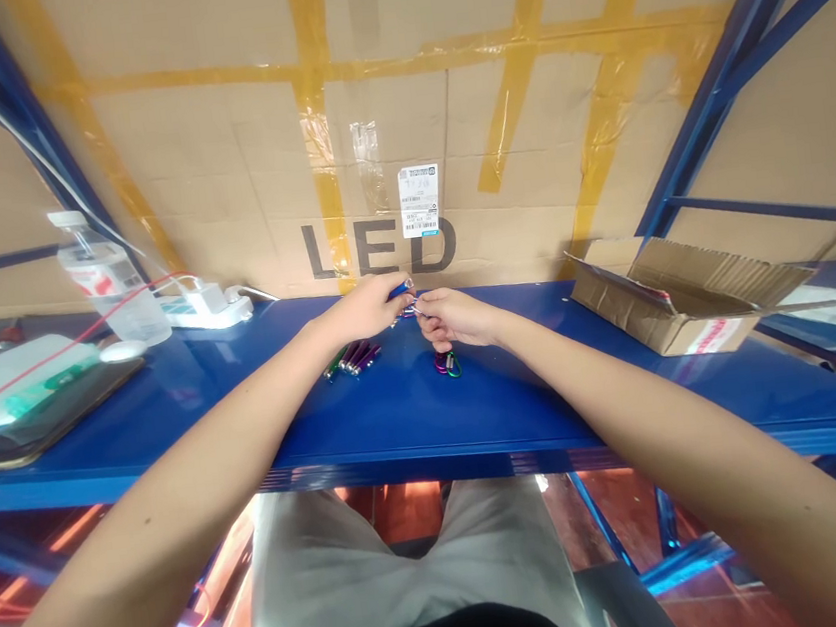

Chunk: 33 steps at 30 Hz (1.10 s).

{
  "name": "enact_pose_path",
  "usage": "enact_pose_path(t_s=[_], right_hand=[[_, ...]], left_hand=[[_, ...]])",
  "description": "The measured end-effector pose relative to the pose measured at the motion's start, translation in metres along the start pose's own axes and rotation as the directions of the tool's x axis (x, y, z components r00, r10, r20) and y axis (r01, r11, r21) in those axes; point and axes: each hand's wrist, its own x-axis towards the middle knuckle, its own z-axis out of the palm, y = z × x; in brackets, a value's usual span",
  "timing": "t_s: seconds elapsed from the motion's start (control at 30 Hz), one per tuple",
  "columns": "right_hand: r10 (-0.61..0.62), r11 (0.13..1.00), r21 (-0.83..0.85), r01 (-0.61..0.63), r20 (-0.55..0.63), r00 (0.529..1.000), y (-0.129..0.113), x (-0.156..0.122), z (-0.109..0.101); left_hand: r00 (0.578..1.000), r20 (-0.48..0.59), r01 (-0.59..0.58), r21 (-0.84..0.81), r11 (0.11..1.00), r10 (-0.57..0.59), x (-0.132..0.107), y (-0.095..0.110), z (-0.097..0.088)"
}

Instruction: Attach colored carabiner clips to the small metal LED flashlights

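Note:
My left hand (368, 307) is closed around a small blue metal tube (401, 287), whose shiny end points up and right. Fingertips of my right hand (456, 317) meet it and pinch a tiny silvery piece, too small to name. Both hands are just above the blue table. Several slim metal tubes (359, 356), purple and green, lie in a bunch below my left hand. Under my right hand lie small purple and green metal loops (448, 363), which look like carabiner clips; the fingers partly cover them.
An open cardboard box (689, 308) stands at the right. On the left are a plastic bottle (113, 283), a white power strip (217, 308) with cables, and a clear plastic bag (14, 380) on a dark board. A large taped carton (236, 173) walls off the back.

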Motion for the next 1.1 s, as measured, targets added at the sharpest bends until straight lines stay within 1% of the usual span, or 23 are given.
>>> enact_pose_path(t_s=[0.07, 0.13, 0.23, 0.3, 0.4, 0.53, 0.63, 0.73, 0.87, 1.1], right_hand=[[-0.009, 1.000, 0.007, 0.009, -0.014, 1.000, -0.001, -0.002, -0.001], [0.007, 0.999, 0.053, -0.007, 0.000, 1.000, -0.004, -0.004, -0.002], [0.029, 0.989, 0.146, -0.032, 0.024, 0.999, -0.008, -0.005, -0.003], [0.027, 0.980, 0.195, -0.029, 0.010, 1.000, -0.009, -0.004, -0.004], [0.011, 0.971, 0.238, 0.000, -0.045, 0.999, -0.008, -0.001, -0.004], [-0.012, 0.972, 0.231, 0.036, -0.106, 0.994, -0.007, 0.001, -0.005], [0.001, 0.966, 0.257, 0.024, -0.094, 0.996, -0.009, 0.000, -0.005], [0.046, 0.957, 0.288, -0.029, -0.051, 0.998, -0.011, 0.001, -0.007], [0.064, 0.968, 0.246, -0.046, -0.067, 0.996, -0.012, 0.001, -0.007], [0.068, 0.987, 0.151, -0.051, -0.111, 0.991, -0.015, -0.003, -0.004]], left_hand=[[0.998, -0.021, 0.053, 0.046, 0.998, -0.052, 0.000, 0.002, -0.002], [0.994, -0.020, 0.111, 0.073, 0.991, -0.109, -0.001, 0.006, -0.005], [0.981, 0.028, 0.192, 0.029, 0.981, -0.192, -0.002, 0.010, -0.010], [0.978, 0.050, 0.201, 0.019, 0.979, -0.201, -0.003, 0.009, -0.010], [0.987, 0.041, 0.155, 0.054, 0.986, -0.157, -0.003, 0.004, -0.007], [0.996, 0.028, 0.078, 0.083, 0.993, -0.081, -0.002, -0.001, -0.001], [1.000, 0.007, 0.026, 0.116, 0.993, -0.027, -0.003, -0.001, 0.000], [1.000, -0.006, -0.024, 0.179, 0.984, 0.026, -0.003, 0.000, 0.000], [0.999, -0.015, -0.048, 0.190, 0.981, 0.052, -0.003, 0.001, 0.000], [0.997, 0.005, -0.076, 0.175, 0.982, 0.076, -0.003, 0.003, -0.001]])
